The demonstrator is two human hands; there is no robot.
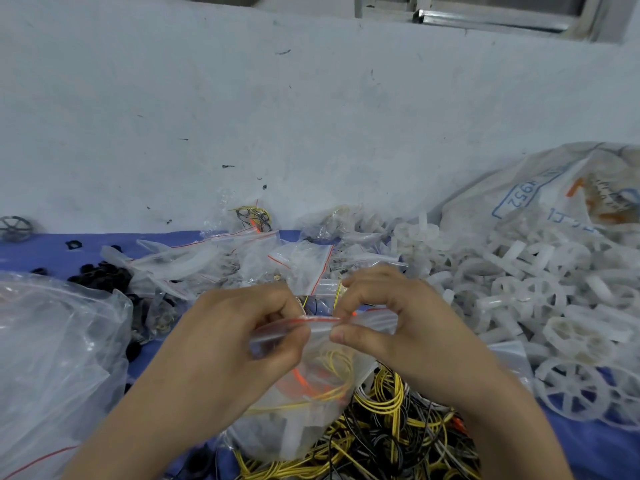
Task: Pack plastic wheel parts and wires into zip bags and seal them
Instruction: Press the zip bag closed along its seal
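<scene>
Both hands, left [242, 327] and right [388, 317], pinch the red-striped top of a zip bag [311, 382] holding yellow and orange wires, above a blue table [45, 251] against a white wall [242, 116].

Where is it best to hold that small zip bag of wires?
At the red zip strip along its top, pinched front and back from above. The zip bag hangs mouth-up, and its wire-filled body is slack.

Both hands, left [242, 337] and right [391, 327], pinch the zip bag's [311, 386] red-striped top.
</scene>
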